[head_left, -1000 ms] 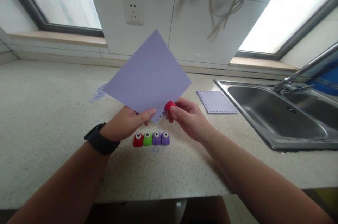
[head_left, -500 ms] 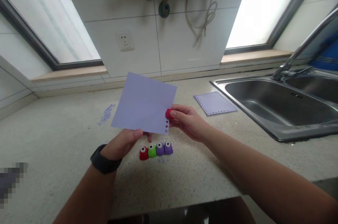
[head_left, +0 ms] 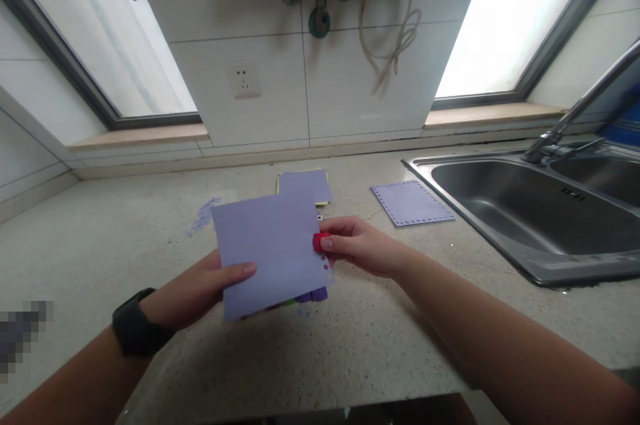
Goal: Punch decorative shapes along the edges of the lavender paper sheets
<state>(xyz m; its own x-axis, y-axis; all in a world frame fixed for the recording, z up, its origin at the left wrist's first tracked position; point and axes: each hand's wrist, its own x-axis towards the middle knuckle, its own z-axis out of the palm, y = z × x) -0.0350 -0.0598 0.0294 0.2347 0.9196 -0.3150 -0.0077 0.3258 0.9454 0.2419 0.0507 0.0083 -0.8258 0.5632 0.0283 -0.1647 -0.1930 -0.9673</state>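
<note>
A lilac sheet of paper (head_left: 270, 238) is held tilted above the counter. My left hand (head_left: 210, 285) grips its left edge, thumb on top and fingers hidden beneath. In my right hand (head_left: 357, 245) is a red craft punch (head_left: 319, 242), pinched at the sheet's right edge. Small punched shapes show along that edge, just below the punch. Partly covered by the paper, purple craft punches (head_left: 318, 293) and a bit of a green one (head_left: 289, 303) stand on the counter. A small white-topped piece (head_left: 320, 217) peeks out above my right fingers.
Behind the sheet lies a paper stack (head_left: 305, 183) with yellowish edges. A lilac square with punched borders (head_left: 413, 203) rests to the right, beside the steel sink (head_left: 480, 211). Lilac paper bits (head_left: 203, 215) are scattered at left. A tiled wall with a socket (head_left: 245, 80) rises behind.
The paper has turned and come lower and nearer, now covering most of the punch row and uncovering the stack behind. My left hand has shifted from its bottom edge to its left edge.
</note>
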